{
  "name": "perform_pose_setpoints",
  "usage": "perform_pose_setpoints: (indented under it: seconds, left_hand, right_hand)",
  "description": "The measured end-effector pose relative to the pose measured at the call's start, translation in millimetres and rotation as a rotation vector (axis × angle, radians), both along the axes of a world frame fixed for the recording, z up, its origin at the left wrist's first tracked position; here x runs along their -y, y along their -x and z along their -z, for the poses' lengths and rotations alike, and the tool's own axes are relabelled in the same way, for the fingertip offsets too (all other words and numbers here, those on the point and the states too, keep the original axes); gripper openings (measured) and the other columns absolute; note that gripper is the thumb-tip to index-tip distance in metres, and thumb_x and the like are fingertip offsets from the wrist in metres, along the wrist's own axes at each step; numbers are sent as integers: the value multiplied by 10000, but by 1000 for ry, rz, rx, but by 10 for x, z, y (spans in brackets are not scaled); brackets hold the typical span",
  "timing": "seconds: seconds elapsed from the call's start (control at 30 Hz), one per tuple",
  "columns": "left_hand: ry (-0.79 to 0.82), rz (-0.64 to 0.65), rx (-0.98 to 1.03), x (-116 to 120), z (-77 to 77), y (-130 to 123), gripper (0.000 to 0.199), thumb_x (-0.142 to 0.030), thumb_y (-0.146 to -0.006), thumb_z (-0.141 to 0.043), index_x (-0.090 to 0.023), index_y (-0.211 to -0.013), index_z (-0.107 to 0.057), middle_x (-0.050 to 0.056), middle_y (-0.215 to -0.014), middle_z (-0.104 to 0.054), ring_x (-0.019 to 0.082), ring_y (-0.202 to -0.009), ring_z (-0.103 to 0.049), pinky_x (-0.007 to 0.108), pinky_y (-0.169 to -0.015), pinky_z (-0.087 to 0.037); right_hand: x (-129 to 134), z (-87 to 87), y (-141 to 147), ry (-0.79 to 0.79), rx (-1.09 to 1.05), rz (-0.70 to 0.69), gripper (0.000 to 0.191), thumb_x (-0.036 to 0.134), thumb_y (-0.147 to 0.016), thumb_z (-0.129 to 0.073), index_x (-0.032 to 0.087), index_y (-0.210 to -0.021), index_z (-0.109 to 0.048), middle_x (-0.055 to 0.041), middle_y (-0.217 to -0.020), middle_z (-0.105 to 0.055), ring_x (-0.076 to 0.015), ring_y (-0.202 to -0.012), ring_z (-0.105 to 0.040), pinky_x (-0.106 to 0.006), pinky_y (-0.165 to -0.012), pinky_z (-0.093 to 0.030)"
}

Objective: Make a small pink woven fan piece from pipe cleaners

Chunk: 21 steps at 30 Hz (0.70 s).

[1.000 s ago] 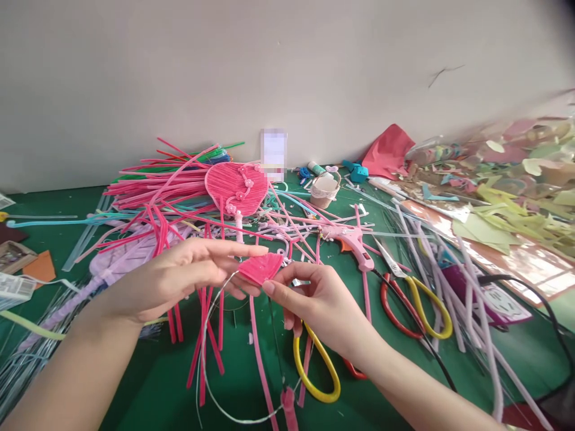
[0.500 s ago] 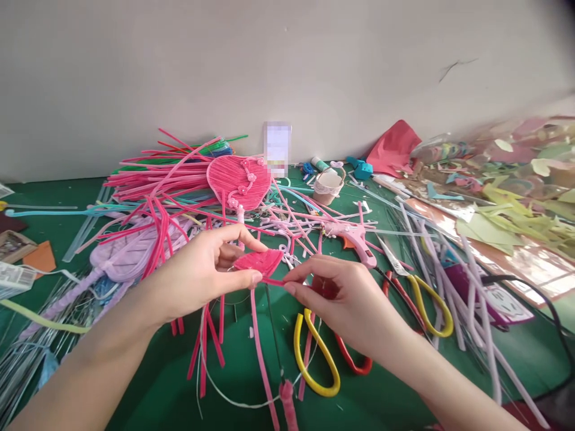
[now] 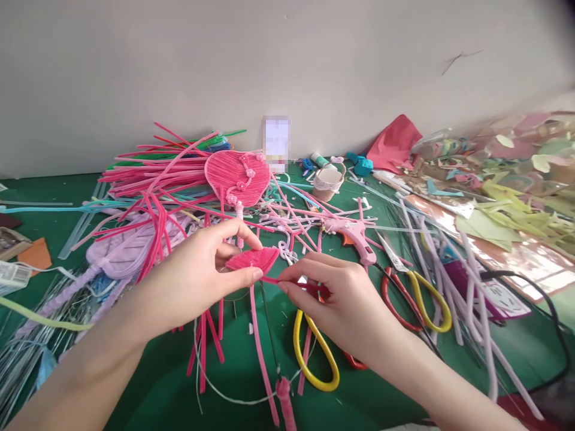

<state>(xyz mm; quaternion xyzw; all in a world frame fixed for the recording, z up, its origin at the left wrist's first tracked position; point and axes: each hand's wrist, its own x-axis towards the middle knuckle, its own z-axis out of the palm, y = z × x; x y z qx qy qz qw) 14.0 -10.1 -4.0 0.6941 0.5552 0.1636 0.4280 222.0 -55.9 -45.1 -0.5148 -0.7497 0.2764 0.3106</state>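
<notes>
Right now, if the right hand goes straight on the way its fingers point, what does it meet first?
The right hand points left. Its fingertips would first meet the small pink fan-shaped piece pinched by the left hand, probably; depth is unclear.

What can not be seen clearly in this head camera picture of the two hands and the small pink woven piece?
- Head view: the underside of the small pink fan-shaped woven piece is hidden by the left hand.
- Head view: the pink strand end pinched by the right hand is covered by its fingers.
- Head view: the yellow-handled scissors are partly hidden under the right hand.
- Head view: the white upright object at the wall is blurred.
</notes>
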Motion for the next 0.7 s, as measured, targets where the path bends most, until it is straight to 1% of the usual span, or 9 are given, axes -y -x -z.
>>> perform_pose_setpoints:
  seconds: [0.07,0.13,0.27,0.47,0.57,0.7]
  left_hand:
    - [-32,0,-32,5,8,-11,298,-443,-778,-746,-271,-1004,-657,-32,-642,-714,196,-590,-685,240,-487,-457]
    - [-32,12,-11,-1,20,-17,324,-441,-770,-748,-279,-1045,-688,-21,-664,-723,218,-627,-707,257,-503,-491]
    - [9,38,28,-26,29,-12,387,-451,-780,-729,-298,-1136,-727,3,-773,-775,245,-723,-741,297,-583,-567]
    - [41,38,37,-44,40,12,456,-407,-749,-758,-297,-1190,-722,12,-873,-805,253,-771,-757,314,-635,-609]
    - [44,34,67,-39,55,7,458,-389,-743,-762,-284,-1188,-724,10,-841,-805,259,-775,-764,307,-631,-615]
    - [-15,4,102,-20,73,-25,353,-384,-734,-777,-304,-1077,-752,-11,-789,-798,267,-783,-774,277,-590,-609]
  right_hand:
    - [-5,-1,-6,-3,18,-12,101,167,-901,-639,214,-884,-726,14,-839,-695,-90,-629,-598,-215,-591,-444]
    - [-7,3,-12,-10,34,-22,105,169,-909,-632,216,-899,-726,12,-842,-694,-92,-625,-598,-218,-588,-444]
    - [6,17,-17,-44,74,-36,122,173,-928,-602,213,-925,-717,-4,-858,-687,-104,-627,-602,-222,-578,-446]
    - [23,35,-24,-76,110,-39,133,176,-936,-585,213,-936,-714,-23,-868,-685,-113,-632,-610,-217,-573,-447]
    - [22,38,-27,-76,119,-38,136,185,-940,-583,214,-941,-716,-26,-869,-688,-112,-619,-603,-220,-567,-446]
    - [27,20,-20,-67,127,-49,146,183,-945,-574,217,-961,-715,-28,-880,-694,-112,-628,-613,-226,-579,-460]
